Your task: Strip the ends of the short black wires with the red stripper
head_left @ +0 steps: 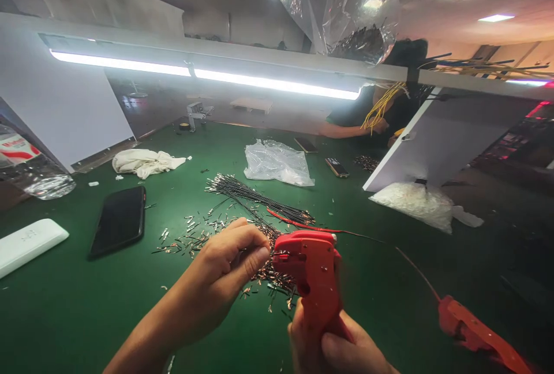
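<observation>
My right hand (340,345) is wrapped around the handles of a red wire stripper (318,281), held upright with its jaws facing left. Thumb and forefinger of my left hand (231,258) are pinched right beside those jaws. A thin dark wire (274,254) runs from the fingertips to the jaws; most of it is hidden by the hand. Behind the hands lies a bundle of black wires (264,198) with stripped, shiny ends. Cut scraps of insulation and copper (194,235) are scattered on the green table (208,339) around and beneath my hands.
A second red wire stripper (480,333) lies at lower right. On the left are a black phone (119,221), a white case (32,244), a bottle (34,160) and a cloth (147,161). A plastic bag (277,161) lies behind. Across the table, a person's hand (380,126) holds yellow wires.
</observation>
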{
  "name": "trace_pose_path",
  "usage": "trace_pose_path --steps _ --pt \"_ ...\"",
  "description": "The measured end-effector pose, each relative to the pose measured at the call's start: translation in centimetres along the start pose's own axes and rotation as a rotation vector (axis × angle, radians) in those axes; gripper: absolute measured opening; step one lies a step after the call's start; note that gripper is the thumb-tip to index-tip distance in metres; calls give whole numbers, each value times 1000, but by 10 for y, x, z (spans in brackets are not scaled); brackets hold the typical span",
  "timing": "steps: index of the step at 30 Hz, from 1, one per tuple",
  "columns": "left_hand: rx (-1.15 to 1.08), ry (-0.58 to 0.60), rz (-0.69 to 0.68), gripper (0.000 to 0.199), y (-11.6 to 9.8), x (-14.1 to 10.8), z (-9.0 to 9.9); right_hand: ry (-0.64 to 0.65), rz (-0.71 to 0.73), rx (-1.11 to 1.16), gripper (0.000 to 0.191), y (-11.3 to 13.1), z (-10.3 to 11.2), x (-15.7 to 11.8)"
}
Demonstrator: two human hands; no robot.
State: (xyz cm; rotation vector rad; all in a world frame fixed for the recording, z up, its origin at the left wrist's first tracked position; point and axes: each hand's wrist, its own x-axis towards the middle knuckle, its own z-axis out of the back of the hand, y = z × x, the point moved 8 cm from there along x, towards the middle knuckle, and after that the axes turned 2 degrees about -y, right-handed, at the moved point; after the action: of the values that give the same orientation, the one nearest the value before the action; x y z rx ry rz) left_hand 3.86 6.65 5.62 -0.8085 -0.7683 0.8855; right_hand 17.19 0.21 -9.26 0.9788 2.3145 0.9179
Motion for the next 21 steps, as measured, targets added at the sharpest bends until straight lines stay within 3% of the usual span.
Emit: trace_pose_path --steps 7,14,21 --pt "19 70 19 26 3 -1 -3 33 -22 -71 47 -1 -3 1" --pt "53 70 3 25 -1 -2 -1 -75 -81 -81 45 -12 16 -5" --pt "85 25 -26 17 6 0 0 -153 41 -124 42 5 9 -8"
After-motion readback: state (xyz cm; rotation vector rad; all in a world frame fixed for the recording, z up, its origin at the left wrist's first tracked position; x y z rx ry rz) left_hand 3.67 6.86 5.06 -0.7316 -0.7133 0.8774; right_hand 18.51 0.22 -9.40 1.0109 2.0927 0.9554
